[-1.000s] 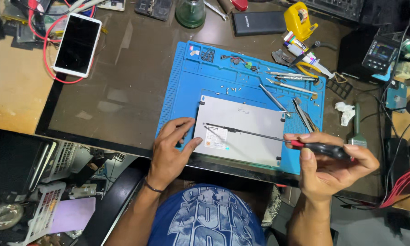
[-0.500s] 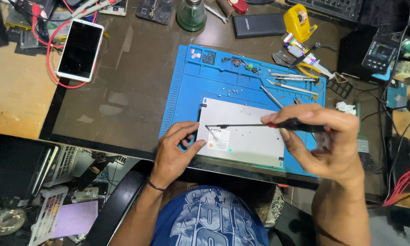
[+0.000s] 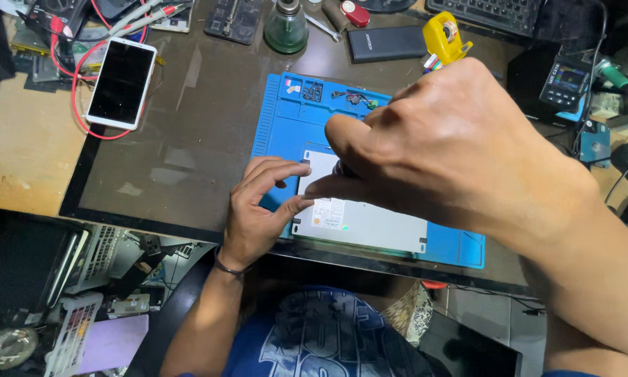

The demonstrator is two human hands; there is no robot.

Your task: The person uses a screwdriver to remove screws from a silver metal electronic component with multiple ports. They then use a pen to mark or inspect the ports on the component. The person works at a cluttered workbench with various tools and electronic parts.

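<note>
A flat silver panel (image 3: 370, 225) lies on a blue work mat (image 3: 279, 119). My left hand (image 3: 258, 209) holds the panel's left edge, with the index finger at the upper corner and the thumb lower down. My right hand (image 3: 453, 139) is raised close to the camera and covers most of the panel and mat. It is closed around a screwdriver, of which only a dark bit of handle (image 3: 342, 169) shows under the fingers. The screwdriver's tip is hidden.
A white phone (image 3: 122, 82) with a red cable lies at the far left of the dark desk pad. Behind the mat stand a green glass bottle (image 3: 285, 28), a black power bank (image 3: 387, 42) and a yellow tool (image 3: 445, 38). A black device with a screen (image 3: 562, 80) sits at the right.
My right hand has swung left and up toward the camera with the screwdriver and now hides most of the panel. My left hand has stayed at the panel's left edge.
</note>
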